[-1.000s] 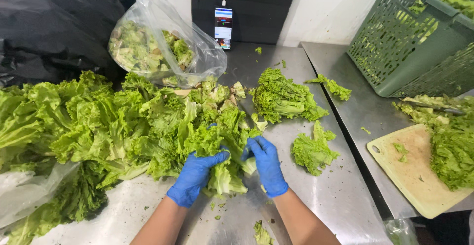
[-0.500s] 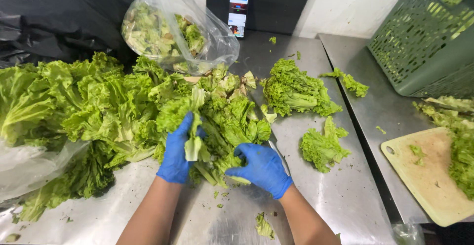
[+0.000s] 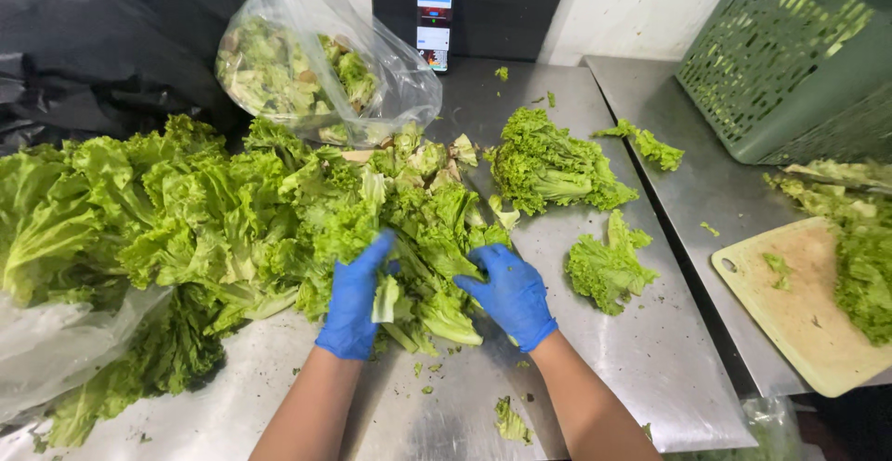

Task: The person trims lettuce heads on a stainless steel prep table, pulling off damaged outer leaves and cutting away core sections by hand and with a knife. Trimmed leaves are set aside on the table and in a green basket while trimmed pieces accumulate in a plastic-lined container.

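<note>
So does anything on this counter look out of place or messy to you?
A phone leans upright against the wall at the back of the steel counter, plugged into a cable, right beside the clear bag of lettuce. Small lettuce scraps lie scattered near the counter's front edge. Nothing looks damaged.

You're in a commercial kitchen's prep area: a stainless steel table [image 3: 595, 349] heaped with loose green lettuce leaves [image 3: 186, 219], a green slatted plastic crate [image 3: 790, 71], a pale cutting board [image 3: 799, 312], and blue disposable gloves [image 3: 511, 294].
</note>
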